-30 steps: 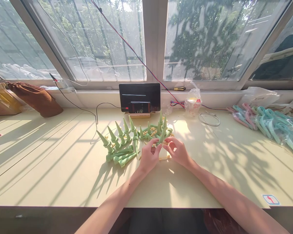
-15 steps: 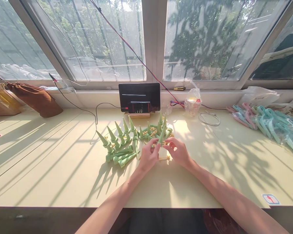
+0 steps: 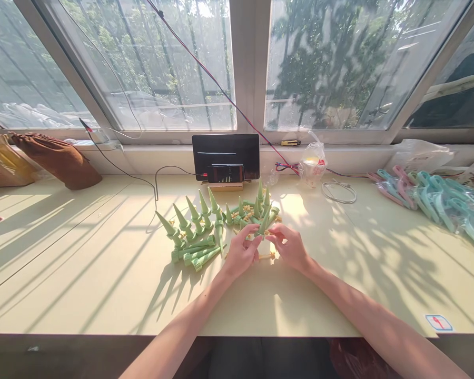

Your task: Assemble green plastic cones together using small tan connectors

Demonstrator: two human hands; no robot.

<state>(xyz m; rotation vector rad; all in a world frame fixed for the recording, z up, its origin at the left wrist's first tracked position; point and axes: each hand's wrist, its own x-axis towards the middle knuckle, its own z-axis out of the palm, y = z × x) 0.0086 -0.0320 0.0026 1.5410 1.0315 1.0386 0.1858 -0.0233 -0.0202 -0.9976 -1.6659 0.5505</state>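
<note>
My left hand [image 3: 243,248] is closed, thumb and fingers pinching a green plastic watering spike [image 3: 263,225] whose cone points up and leans slightly right. Close beside it, my right hand [image 3: 290,245] has thumb and forefinger pinched together near the spike's base; anything between them is too small to make out. A small yellowish peg-like piece [image 3: 269,256] lies on the table below the hands. Left of them, several green spikes [image 3: 195,218] stand in a slanting row, and several green tubes [image 3: 199,255] lie in front. Behind the hands are more green cones [image 3: 240,209] and small yellowish pieces.
A tablet [image 3: 226,150] stands at the back with a phone [image 3: 227,173] before it. A tied plastic bag [image 3: 313,166] and a coiled white cable [image 3: 338,192] lie back right. Bagged pastel plastic items [image 3: 438,197] are far right, a brown pouch [image 3: 59,158] far left.
The watering spike in my left hand has tipped a little to the right. Both hands stay nearly in place, with small finger movements. The other pieces have not moved.
</note>
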